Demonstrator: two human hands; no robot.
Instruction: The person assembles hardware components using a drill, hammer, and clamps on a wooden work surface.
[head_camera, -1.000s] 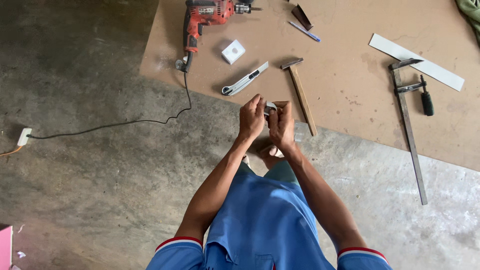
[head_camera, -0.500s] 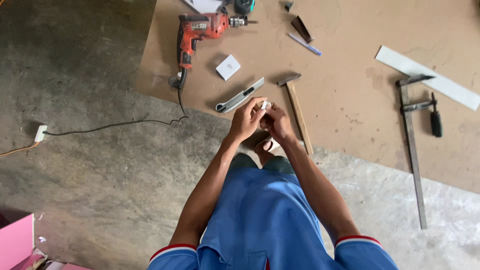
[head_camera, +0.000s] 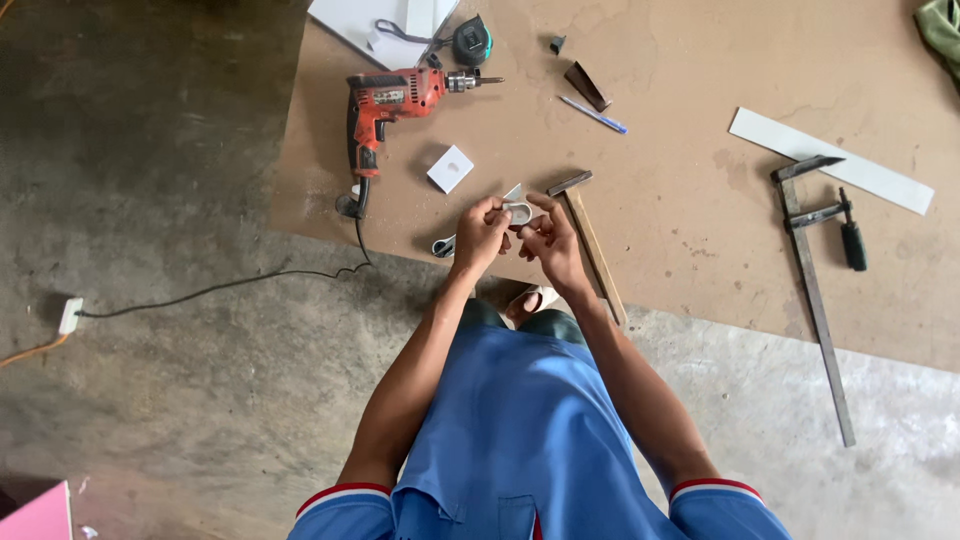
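The left hand (head_camera: 482, 232) and the right hand (head_camera: 548, 243) meet above the near edge of the brown board (head_camera: 680, 230), fingers curled around a small pale roll (head_camera: 518, 211), likely tape, pinched between them. The left hand closes on its left side; the right hand's fingertips pinch it from the right, so both hands grip the one thing. It looks light and fairly stiff in its ring shape, with a smooth face that may slip, so the rim seems the surest place to hold.

Just right of the roll lies a hammer (head_camera: 590, 240), its handle running back toward the person. Just left, partly under the left hand, lies a grey utility knife (head_camera: 444, 245). Beyond the roll sits a small white square (head_camera: 450, 168), and farther off an orange drill (head_camera: 390, 105) with its black cord (head_camera: 250, 282). Well to the right lie a long bar clamp (head_camera: 815, 290) and a white strip (head_camera: 830, 160).
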